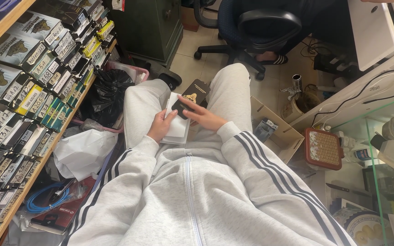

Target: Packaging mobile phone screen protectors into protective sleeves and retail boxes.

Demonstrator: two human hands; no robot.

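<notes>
Over the lap, between grey-trousered thighs, both hands work in a narrow channel: the shelf [33,114] of stacked boxes crowds the left side, a black bag [108,91] and white wrapping [83,152] lie just beside the left knee, and a cardboard box [281,132] and glass table [375,136] close in on the right. Open floor remains only ahead, toward the chair [247,32]. Left hand [161,126] has its fingers clenched around a white stack [178,127] on the lap. Right hand [204,116] grasps a black packet [191,98], fingers pinching its lower end. Packet's long axis runs up and away, tilted right, top end pointing toward the chair.
</notes>
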